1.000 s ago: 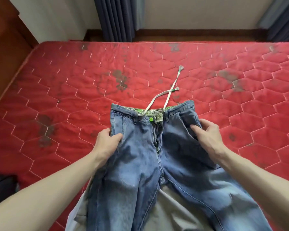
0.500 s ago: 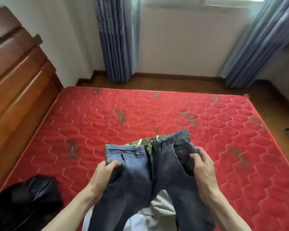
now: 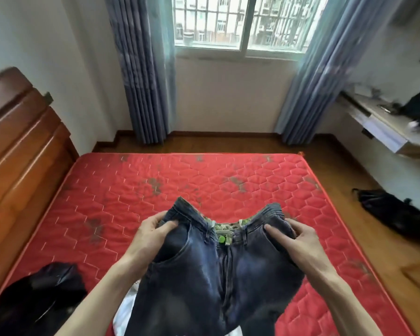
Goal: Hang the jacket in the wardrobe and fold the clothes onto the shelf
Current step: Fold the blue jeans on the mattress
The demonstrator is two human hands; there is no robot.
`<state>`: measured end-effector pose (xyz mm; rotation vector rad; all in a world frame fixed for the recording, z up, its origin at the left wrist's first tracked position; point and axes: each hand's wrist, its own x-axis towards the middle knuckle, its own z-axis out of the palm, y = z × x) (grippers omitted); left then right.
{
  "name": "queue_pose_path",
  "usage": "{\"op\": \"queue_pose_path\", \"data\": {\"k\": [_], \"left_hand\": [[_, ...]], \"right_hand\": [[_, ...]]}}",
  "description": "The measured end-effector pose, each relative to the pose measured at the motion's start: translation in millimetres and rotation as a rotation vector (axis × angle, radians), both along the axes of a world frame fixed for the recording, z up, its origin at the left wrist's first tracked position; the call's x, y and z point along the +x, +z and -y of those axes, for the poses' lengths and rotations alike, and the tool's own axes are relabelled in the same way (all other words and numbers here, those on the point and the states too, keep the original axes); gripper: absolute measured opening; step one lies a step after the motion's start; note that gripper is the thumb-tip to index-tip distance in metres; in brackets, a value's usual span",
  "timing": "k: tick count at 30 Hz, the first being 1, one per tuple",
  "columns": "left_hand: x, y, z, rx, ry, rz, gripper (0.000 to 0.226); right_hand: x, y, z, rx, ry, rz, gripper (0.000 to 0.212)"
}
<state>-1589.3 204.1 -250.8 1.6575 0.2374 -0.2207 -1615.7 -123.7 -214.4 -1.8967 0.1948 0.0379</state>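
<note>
**Jeans held up by the waistband**

The left hand (image 3: 153, 235) and right hand (image 3: 298, 241) each pinch a side of the jeans (image 3: 218, 275) at the waistband, above the red mattress (image 3: 107, 190). A black jacket (image 3: 34, 299) lies at the mattress's near-left corner.

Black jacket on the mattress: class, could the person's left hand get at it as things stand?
Probably not at once: the left hand grips the jeans waistband. Released, nothing blocks the way to the black jacket.

2 hands (image 3: 149, 235) (image 3: 298, 241), 1 jeans (image 3: 211, 270), 1 jacket (image 3: 34, 299), 2 curtains (image 3: 143, 69) (image 3: 315, 76).
</note>
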Motion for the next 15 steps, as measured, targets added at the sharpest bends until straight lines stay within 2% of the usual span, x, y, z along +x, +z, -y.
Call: {"op": "queue_pose_path", "data": {"k": [3,5,8,11,15], "left_hand": [[-18,13,29,0.05,-0.045,0.058,0.009],[-27,20,54,0.086,-0.044,0.128,0.016],[-31,36,93,0.146,-0.045,0.239,0.013],[-30,59,142,0.142,-0.029,0.298,0.014],[-23,96,219,0.207,-0.049,0.397,0.014]], "right_hand": [[-15,6,32,-0.047,-0.06,0.102,0.013],[-22,14,56,-0.09,-0.078,0.15,0.009],[-29,29,96,-0.167,-0.084,0.236,0.002],[-29,46,147,-0.205,-0.068,0.287,0.013],[-18,70,222,-0.374,-0.121,0.42,0.012]]}}
